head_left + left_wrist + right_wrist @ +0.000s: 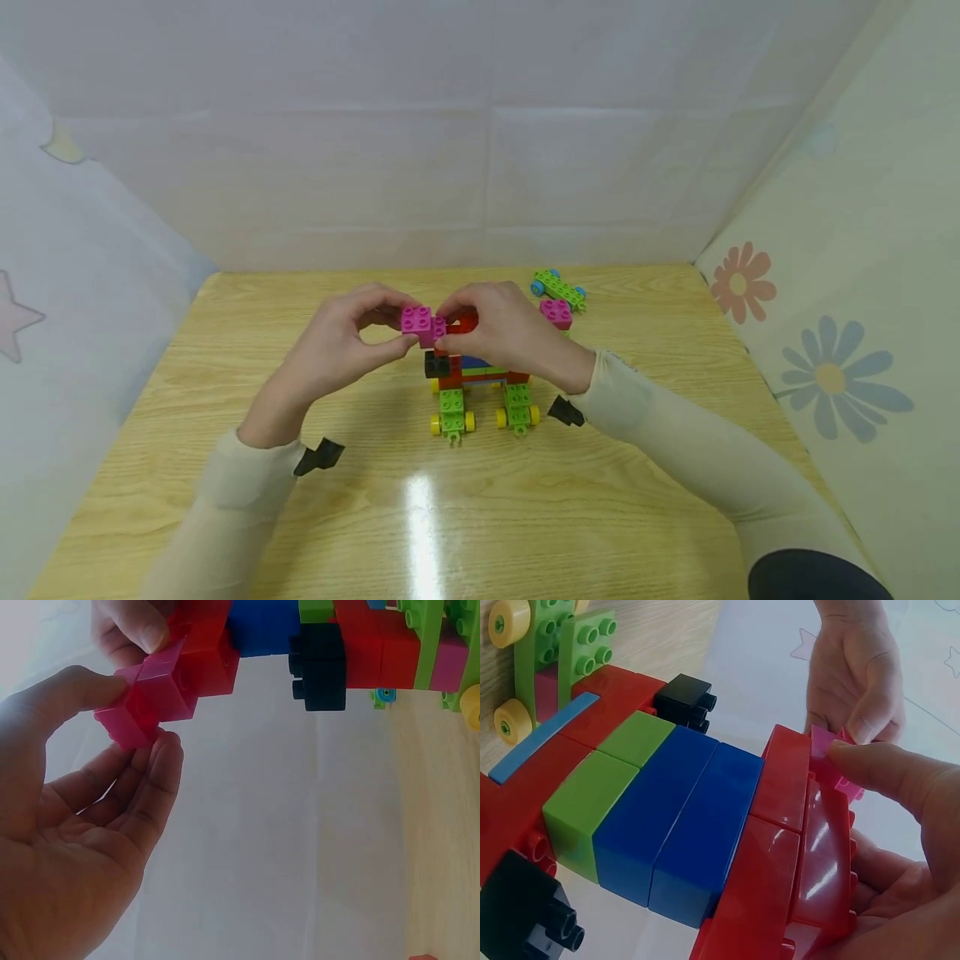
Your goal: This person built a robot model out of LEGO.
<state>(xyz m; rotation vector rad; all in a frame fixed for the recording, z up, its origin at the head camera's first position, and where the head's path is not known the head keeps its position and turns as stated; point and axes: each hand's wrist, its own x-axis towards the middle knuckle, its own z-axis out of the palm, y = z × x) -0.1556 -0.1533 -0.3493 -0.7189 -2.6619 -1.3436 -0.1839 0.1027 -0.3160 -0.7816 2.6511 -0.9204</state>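
My left hand (330, 346) pinches a pink brick (417, 321) between thumb and fingers. A smaller-looking pink brick (439, 332) joins it on the right, at the end of the red bricks (776, 780) atop a built figure. In the right wrist view, my right hand (915, 847) has its thumb on the inner pink brick (821, 750), with its other fingers behind the red bricks. Below these, the figure has blue bricks (694, 817), green bricks, black bricks (322, 667) at its sides and green wheeled bases (452, 402) with yellow wheels. The right hand hides part of it.
A green wheeled base (558, 286) with blue wheels lies at the back right of the table (300, 533). Another pink brick (556, 312) shows just in front of it, beside my right wrist. Patterned cloth walls (825, 250) rise around the table.
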